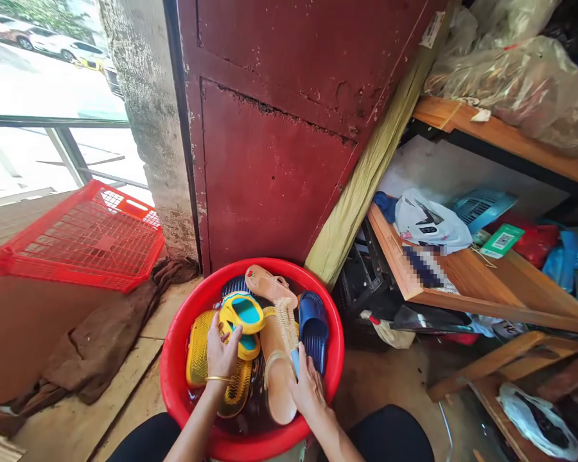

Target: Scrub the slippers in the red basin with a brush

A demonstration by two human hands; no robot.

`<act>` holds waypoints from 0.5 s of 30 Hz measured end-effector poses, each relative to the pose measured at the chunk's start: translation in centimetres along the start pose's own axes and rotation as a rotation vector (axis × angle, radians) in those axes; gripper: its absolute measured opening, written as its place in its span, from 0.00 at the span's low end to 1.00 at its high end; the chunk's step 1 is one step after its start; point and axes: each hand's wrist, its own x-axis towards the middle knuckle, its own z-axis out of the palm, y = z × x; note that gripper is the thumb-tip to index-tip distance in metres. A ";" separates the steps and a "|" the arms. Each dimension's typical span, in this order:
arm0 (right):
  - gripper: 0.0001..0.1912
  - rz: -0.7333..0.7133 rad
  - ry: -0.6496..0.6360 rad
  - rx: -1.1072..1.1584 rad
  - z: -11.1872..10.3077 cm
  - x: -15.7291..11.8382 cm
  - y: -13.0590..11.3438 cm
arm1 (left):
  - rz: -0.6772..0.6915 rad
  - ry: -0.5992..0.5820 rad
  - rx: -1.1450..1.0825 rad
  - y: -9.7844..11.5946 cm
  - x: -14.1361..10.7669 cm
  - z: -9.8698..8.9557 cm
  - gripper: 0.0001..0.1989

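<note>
A red basin [168, 372] of dark water stands between my knees with several pieces of footwear in it. My left hand [223, 351] grips a small yellow shoe [231, 314] with a teal inside, above the other footwear. In my right hand [311, 388] is a scrubbing brush [286, 321] with pale bristles and a blue handle, its bristles beside the shoe and apart from it. Below lie yellow slippers [200, 350] with zigzag soles. Tan sandals [279, 391] rest at the middle, and another tan sandal [270, 285] at the back. A navy slide [313, 327] leans at the right.
Behind the basin is a dark red door [270, 173]. A red plastic crate [87, 237] sits at left, near a brown cloth [106, 346]. At right stand wooden shelves [491, 282] with bags, and a wooden stool [491, 366] on the floor.
</note>
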 end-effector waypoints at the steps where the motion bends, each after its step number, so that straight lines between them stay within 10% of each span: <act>1: 0.38 0.011 -0.033 -0.017 0.4 -0.1 0.1 | 0.109 -0.012 0.117 -0.3 -0.2 0.0 0.40; 4: 0.37 0.054 -0.074 0.010 1.2 0.7 -0.2 | 0.355 -0.185 0.490 -0.8 -1.0 0.0 0.30; 9: 0.35 0.160 -0.103 0.237 1.1 2.7 -0.7 | 0.336 -0.562 0.977 -1.5 -2.2 0.0 0.25; 15: 0.29 0.212 0.034 0.599 -0.6 3.3 -1.0 | 0.313 -0.525 0.890 -1.0 -1.9 0.0 0.21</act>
